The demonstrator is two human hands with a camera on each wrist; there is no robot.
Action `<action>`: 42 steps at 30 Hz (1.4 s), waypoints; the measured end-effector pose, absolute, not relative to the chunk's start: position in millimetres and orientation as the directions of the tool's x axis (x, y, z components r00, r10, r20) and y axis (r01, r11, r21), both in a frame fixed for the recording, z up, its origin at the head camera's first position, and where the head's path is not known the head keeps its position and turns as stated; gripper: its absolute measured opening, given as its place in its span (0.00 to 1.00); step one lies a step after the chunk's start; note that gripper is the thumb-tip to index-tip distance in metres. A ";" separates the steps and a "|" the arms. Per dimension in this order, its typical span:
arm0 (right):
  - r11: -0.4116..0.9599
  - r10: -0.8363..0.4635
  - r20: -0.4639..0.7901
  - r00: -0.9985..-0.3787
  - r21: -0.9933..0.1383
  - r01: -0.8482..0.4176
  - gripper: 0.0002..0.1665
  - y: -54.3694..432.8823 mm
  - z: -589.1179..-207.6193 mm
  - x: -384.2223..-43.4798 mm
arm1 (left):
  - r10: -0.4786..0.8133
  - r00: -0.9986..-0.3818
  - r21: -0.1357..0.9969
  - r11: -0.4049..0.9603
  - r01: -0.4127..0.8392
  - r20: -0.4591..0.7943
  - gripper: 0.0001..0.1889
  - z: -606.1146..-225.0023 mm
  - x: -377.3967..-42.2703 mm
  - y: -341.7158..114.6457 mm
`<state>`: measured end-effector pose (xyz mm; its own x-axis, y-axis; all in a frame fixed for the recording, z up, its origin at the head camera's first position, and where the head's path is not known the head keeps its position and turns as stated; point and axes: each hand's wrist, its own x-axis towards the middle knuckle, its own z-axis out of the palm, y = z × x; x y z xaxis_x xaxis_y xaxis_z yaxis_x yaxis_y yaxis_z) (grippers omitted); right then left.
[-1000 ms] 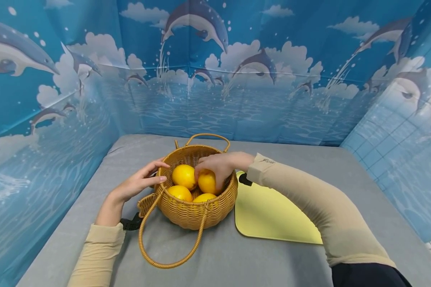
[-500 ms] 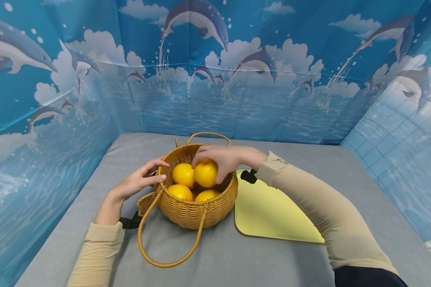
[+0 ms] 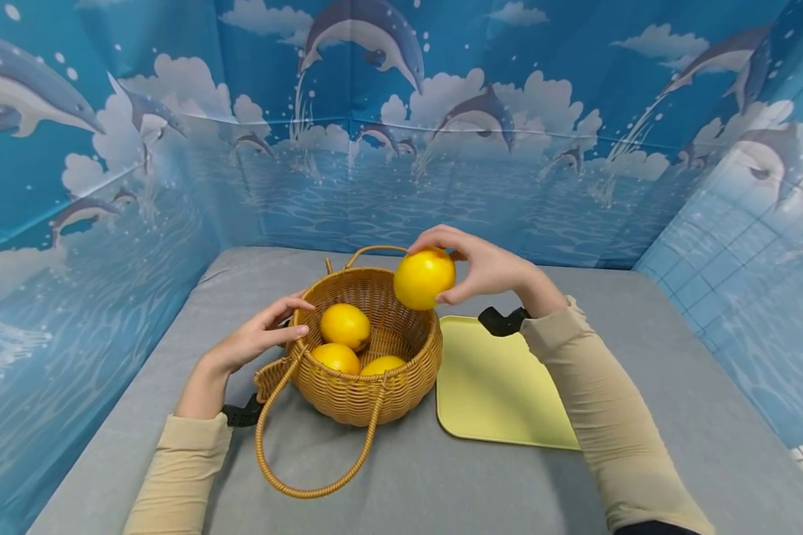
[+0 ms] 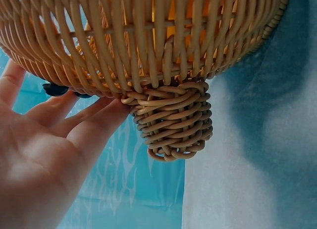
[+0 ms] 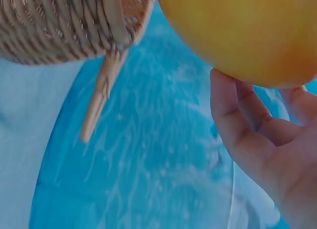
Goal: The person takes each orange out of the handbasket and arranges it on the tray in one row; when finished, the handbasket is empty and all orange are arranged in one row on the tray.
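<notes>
My right hand (image 3: 485, 266) holds a round yellow fruit (image 3: 424, 278) between thumb and fingers, above the right rim of the wicker basket (image 3: 375, 397). In the right wrist view the fruit (image 5: 247, 35) has an orange patch, and bent fingers (image 5: 237, 120) press against it. Three more yellow fruits lie inside the basket, one of them at the back left (image 3: 345, 325). At the basket's left side my left hand (image 3: 250, 345) rests with fingertips on the rim. The left wrist view shows its fairly straight fingers (image 4: 96, 127) touching the outer weave, beside a short wicker stub (image 4: 173, 122).
To the basket's right lies a pale yellow tray (image 3: 495, 394), partly under the right forearm. One basket handle (image 3: 308, 493) hangs forward onto the grey cloth surface (image 3: 442, 490), the other stands up at the back. A dolphin-printed curtain (image 3: 401, 178) encloses the back and left.
My right hand has lifted a yellow fruit up out of the basket and carried it rightward over the rim. The left hand has stayed in place at the basket's side.
</notes>
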<state>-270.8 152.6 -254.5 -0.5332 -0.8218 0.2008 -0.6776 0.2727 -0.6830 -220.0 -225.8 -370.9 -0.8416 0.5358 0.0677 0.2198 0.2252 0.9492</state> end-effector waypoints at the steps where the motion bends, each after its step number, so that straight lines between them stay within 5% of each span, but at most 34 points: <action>1: 0.278 -0.804 0.215 -0.555 -0.689 -0.669 0.37 158.0 -253.0 -267.0 | 0.536 -0.842 0.949 0.225 0.220 0.068 0.23 -371.0 -220.1 -225.9; 16: 0.375 -0.639 0.232 -0.733 -0.738 -0.561 0.38 233.4 -314.2 -260.9 | 0.530 -0.846 0.946 0.239 0.221 0.064 0.22 -371.0 -219.6 -225.9; 35: 0.416 -0.610 0.028 -0.792 -0.840 -0.350 0.40 241.2 -395.7 -266.5 | 0.524 -0.849 0.944 0.240 0.226 0.070 0.24 -373.2 -219.0 -225.3; 42: 0.406 -0.535 0.042 -0.844 -0.863 -0.300 0.35 234.8 -409.5 -271.1 | 0.521 -0.851 0.943 0.246 0.226 0.068 0.24 -373.0 -219.3 -224.9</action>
<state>-271.1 234.8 -409.5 -0.8441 -0.5345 0.0417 -0.2997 0.4059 -0.8634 -219.3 -224.9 -373.0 -0.8508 0.5212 0.0677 0.2257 0.2460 0.9426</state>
